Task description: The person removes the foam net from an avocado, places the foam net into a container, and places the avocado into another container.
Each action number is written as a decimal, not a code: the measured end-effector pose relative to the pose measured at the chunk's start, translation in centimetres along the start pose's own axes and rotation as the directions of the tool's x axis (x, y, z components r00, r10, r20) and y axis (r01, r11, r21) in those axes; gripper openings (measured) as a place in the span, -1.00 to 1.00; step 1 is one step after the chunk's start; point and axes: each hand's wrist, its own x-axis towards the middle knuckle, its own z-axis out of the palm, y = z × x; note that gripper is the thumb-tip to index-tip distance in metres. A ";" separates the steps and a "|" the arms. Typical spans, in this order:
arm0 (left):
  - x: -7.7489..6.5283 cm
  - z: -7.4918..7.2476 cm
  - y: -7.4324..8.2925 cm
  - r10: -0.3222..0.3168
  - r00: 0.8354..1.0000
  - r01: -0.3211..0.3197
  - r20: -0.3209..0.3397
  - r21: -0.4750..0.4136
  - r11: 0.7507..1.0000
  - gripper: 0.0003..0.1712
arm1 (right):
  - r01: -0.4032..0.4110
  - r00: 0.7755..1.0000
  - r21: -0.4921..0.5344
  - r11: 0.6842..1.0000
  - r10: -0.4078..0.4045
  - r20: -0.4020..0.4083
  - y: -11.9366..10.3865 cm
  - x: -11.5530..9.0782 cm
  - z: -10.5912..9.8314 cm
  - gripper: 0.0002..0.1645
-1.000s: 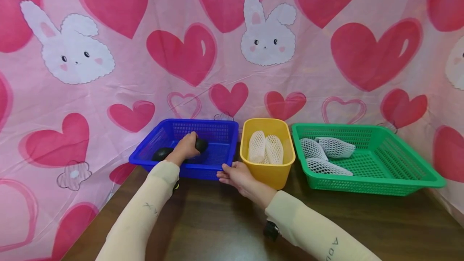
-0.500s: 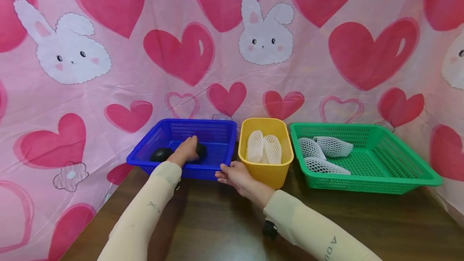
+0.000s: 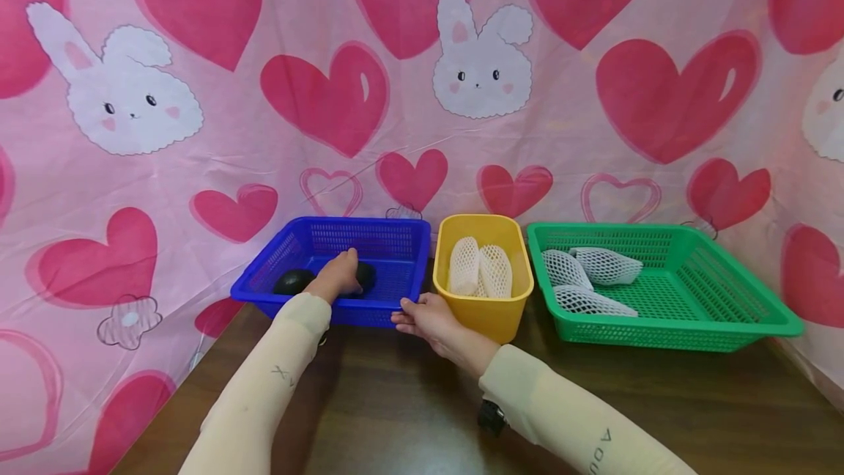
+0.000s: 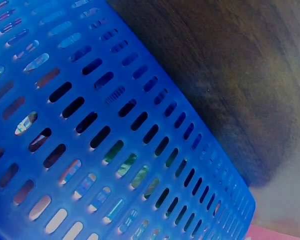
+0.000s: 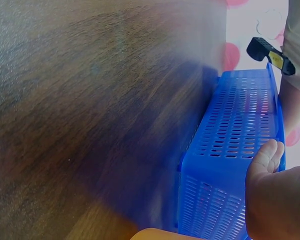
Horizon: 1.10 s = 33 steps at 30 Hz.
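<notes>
The left hand (image 3: 338, 275) reaches over the front rim of the blue basket (image 3: 369, 226) and grips a dark oval (image 3: 365, 275) low inside, its fingers partly hidden; a second oval (image 3: 292, 282) lies to its left. Open basket floor lies right of the gripped piece. The right hand (image 3: 431, 321) pinches the basket's front right corner, thumb at the rim, just beside the yellow bin (image 3: 491, 317). Only a narrow gap parts bin and blue basket. White nets (image 3: 464, 266) stand in the bin; more nets (image 3: 590, 300) lie in the left part of the green basket (image 3: 686, 336), leaving its right part open. The desk (image 3: 395, 402) is dark, glossy wood, with room in front of the containers; its left edge slants up to the blue basket's left corner. Pink cloth (image 3: 297, 6) with hearts and rabbits hangs behind.
</notes>
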 end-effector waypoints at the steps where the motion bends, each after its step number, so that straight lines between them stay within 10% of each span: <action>1: 0.0 0.0 0.0 0.001 1.000 -0.001 0.001 0.005 1.000 -0.28 | -0.001 1.000 0.002 1.000 0.001 0.000 0.0 0.0 0.0 -0.86; 33: -0.6 -0.2 0.6 -0.031 0.998 0.031 0.054 0.016 0.999 -0.07 | -0.008 1.000 0.005 1.000 0.008 0.008 -0.1 -0.2 0.0 -0.78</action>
